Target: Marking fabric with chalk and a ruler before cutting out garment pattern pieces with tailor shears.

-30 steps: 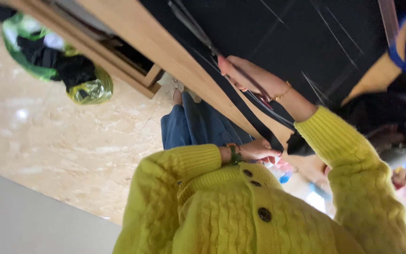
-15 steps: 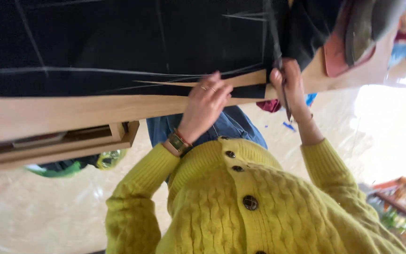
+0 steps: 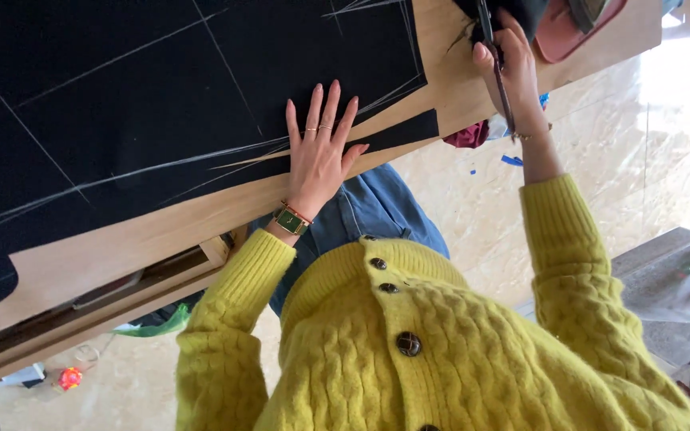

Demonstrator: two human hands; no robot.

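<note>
Your left hand [image 3: 319, 156] lies flat, fingers spread, on the black fabric [image 3: 161, 96]. Your right hand [image 3: 507, 68] grips the scissors [image 3: 495, 60] at the fabric's right end. The chalk line [image 3: 201, 160] runs lengthwise from there toward the left hand.

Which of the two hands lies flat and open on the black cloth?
The left hand, fingers spread flat on the black cloth. The right hand is closed around scissors at the table's edge.

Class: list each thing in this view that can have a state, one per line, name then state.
Black fabric: spread flat, chalk-marked, partly cut.
Left hand: open, pressing the fabric.
Right hand: closed on scissors.
Scissors: held; blades open or closed unclear.
Drawer: slightly open.
</note>
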